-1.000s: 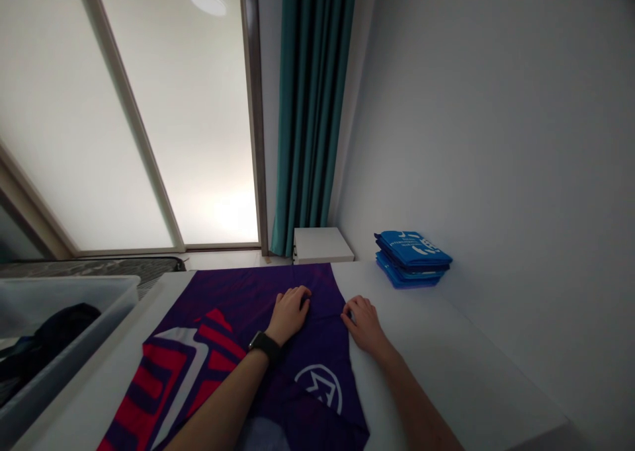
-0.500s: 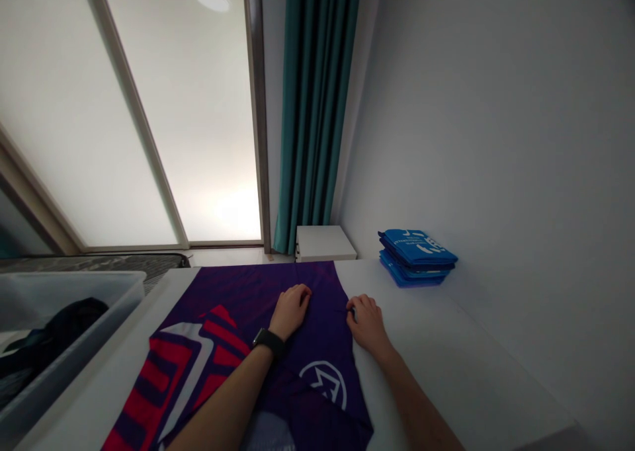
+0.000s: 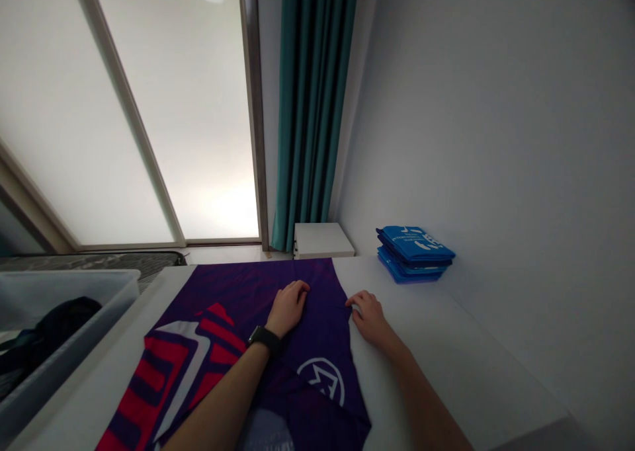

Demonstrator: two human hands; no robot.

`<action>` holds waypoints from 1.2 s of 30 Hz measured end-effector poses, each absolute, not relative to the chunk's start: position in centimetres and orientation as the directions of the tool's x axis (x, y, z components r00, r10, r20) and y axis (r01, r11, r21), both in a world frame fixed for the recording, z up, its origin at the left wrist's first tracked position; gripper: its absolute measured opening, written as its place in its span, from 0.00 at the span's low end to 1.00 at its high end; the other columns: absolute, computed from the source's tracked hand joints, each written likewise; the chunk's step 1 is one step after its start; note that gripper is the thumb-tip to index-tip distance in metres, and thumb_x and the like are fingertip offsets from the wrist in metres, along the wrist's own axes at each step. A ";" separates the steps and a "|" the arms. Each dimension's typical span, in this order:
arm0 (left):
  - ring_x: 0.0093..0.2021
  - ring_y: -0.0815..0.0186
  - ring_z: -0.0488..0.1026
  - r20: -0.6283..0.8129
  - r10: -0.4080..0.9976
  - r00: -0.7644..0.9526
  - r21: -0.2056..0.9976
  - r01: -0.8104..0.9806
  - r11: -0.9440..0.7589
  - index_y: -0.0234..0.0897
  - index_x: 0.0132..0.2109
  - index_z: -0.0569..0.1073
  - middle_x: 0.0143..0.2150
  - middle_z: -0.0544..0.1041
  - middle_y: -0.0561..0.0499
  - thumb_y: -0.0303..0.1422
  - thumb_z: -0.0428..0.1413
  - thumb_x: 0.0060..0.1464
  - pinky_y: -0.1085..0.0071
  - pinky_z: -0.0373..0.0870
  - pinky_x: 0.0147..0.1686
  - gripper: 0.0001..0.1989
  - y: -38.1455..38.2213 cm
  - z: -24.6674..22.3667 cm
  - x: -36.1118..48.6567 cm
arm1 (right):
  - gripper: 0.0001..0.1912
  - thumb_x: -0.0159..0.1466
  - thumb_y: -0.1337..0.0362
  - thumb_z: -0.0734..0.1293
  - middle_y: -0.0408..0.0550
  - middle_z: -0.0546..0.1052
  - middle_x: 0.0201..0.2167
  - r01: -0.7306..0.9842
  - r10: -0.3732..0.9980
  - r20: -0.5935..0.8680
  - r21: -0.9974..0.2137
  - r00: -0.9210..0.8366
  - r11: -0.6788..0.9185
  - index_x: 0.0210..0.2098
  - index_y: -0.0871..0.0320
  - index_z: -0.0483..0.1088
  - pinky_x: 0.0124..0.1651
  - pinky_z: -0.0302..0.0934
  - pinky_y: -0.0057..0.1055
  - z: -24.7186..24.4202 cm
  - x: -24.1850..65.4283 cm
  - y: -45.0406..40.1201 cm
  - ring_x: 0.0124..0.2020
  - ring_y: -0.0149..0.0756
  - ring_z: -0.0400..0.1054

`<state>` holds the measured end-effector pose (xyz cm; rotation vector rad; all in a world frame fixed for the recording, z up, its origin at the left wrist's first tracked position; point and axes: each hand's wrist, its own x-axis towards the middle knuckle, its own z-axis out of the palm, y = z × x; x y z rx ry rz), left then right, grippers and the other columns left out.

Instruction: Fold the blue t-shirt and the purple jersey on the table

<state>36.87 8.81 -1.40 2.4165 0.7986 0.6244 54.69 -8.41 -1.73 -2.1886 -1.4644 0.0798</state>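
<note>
A purple sports shirt (image 3: pixel 228 286) with a red and white patterned section and a white round logo lies spread on the white table (image 3: pixel 426 345), one part folded over near me. My left hand (image 3: pixel 289 305), with a dark watch on its wrist, rests on the shirt's middle, thumb and fingers drawn together on the cloth. At the right edge of the fabric, my right hand (image 3: pixel 368 315) pinches the border between thumb and forefinger. The lower part of the shirt is partly hidden by my left forearm.
A stack of folded blue bags (image 3: pixel 415 254) sits at the table's back right by the wall. To the left stands a translucent plastic bin (image 3: pixel 114 305) with dark clothes inside. Behind the table are a small white cabinet (image 3: pixel 323 239) and a green curtain (image 3: pixel 312 120).
My right thumb and fingers have come together more tightly at the shirt's edge. My left hand stays almost in place, and the view has shifted slightly.
</note>
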 end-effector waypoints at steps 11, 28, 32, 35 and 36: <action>0.47 0.62 0.72 0.265 0.633 0.727 0.512 0.450 -0.731 0.41 0.43 0.70 0.45 0.76 0.49 0.26 0.45 0.62 0.65 0.63 0.46 0.10 8.2 -0.9 36.8 | 0.12 0.64 0.71 0.56 0.47 0.71 0.40 0.881 0.861 0.260 -0.318 0.437 -0.350 0.35 0.54 0.68 0.47 0.52 0.34 -2.2 54.4 -7.9 0.45 0.38 0.62; 0.44 0.61 0.72 0.287 0.640 0.713 0.563 0.415 -0.715 0.40 0.41 0.69 0.41 0.74 0.50 0.25 0.48 0.60 0.67 0.64 0.44 0.08 8.7 -1.5 36.8 | 0.06 0.65 0.63 0.60 0.47 0.71 0.38 0.871 0.832 0.302 -0.324 0.466 -0.370 0.35 0.53 0.68 0.45 0.52 0.34 -2.2 53.9 -7.7 0.44 0.40 0.62; 0.42 0.62 0.72 0.319 0.640 0.699 0.596 0.377 -0.709 0.39 0.40 0.70 0.40 0.74 0.49 0.24 0.47 0.59 0.67 0.65 0.43 0.09 9.0 -1.7 36.9 | 0.05 0.64 0.62 0.62 0.47 0.71 0.39 0.870 0.827 0.305 -0.311 0.473 -0.383 0.37 0.53 0.69 0.47 0.52 0.35 -1.9 53.4 -7.8 0.45 0.40 0.63; 0.40 0.63 0.72 0.338 0.638 0.692 0.605 0.360 -0.710 0.39 0.39 0.70 0.39 0.74 0.49 0.23 0.47 0.59 0.68 0.65 0.43 0.09 8.9 -1.6 36.9 | 0.05 0.62 0.62 0.64 0.47 0.71 0.40 0.870 0.830 0.289 -0.290 0.477 -0.399 0.38 0.53 0.69 0.48 0.53 0.35 -1.7 53.0 -7.9 0.46 0.41 0.62; 0.41 0.63 0.72 0.336 0.640 0.691 0.602 0.365 -0.710 0.38 0.39 0.70 0.39 0.74 0.49 0.23 0.47 0.59 0.68 0.65 0.43 0.09 8.8 -1.6 36.9 | 0.05 0.62 0.62 0.64 0.47 0.70 0.40 0.868 0.831 0.283 -0.290 0.480 -0.403 0.38 0.53 0.69 0.48 0.53 0.35 -1.6 52.9 -7.9 0.46 0.41 0.62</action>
